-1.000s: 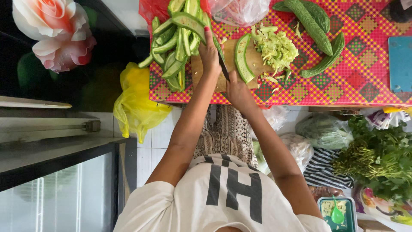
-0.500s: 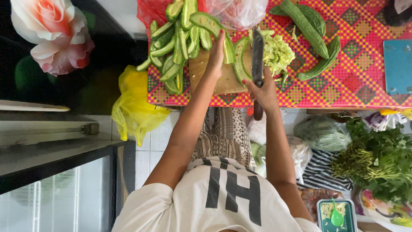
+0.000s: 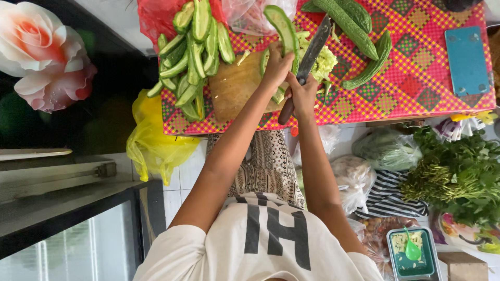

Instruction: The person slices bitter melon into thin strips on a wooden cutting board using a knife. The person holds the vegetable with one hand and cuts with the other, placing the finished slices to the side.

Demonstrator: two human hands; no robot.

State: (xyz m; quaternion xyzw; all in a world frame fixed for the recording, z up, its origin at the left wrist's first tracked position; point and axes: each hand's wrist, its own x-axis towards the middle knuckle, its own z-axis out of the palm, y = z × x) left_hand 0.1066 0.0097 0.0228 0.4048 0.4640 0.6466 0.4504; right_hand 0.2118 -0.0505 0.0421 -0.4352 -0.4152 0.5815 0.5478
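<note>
I am gripping a long green gourd half (image 3: 281, 26) with my left hand (image 3: 276, 67), my fingers closed around its lower end, so that it is standing up from the wooden board (image 3: 237, 86) and leaning away from me. My right hand (image 3: 302, 93) is wrapping tight around the dark handle of a knife (image 3: 307, 60); its blade is slanting up and away, lying just beside the gourd half, with its edge close against it. Whether the blade is actually touching the gourd I cannot tell.

The board is lying on a surface (image 3: 416, 78) covered with a pink and yellow woven mat. To my left on the mat a pile of split gourd halves (image 3: 192, 52) is sitting, some overlapping the board's edge. Behind the knife a heap of pale green scraps (image 3: 323, 60) is resting, and beyond it whole dark gourds (image 3: 354, 26) are lying slantwise. A blue rectangular block (image 3: 466, 60) is sitting well apart at the far right of the mat.

A yellow plastic bag (image 3: 151, 140) is hanging off the surface's near left corner. On the floor to my right, bundles of leafy greens (image 3: 458, 177) and a small green tub (image 3: 414, 252) are sitting beside clear bags.
</note>
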